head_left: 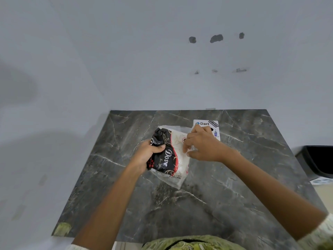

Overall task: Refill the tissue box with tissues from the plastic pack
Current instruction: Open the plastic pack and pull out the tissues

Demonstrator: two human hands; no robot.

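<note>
Over marble table (234,177) | left hand (149,152) grips plastic pack (171,156) | right hand (201,145) pinches it

A dark grey marble-patterned desk (225,186) with pale veins sits pushed into a corner where two plain white walls (144,60) meet, and its near left corner shows a chipped, yellowish patch (62,229). The back wall carries three dark holes (216,38) in a row, with three smaller scuffed marks (240,70) in a row below them. To the right of the desk stands a black bin (317,160), with a strip of pale floor (324,193) beside it, under soft, even light.
</note>
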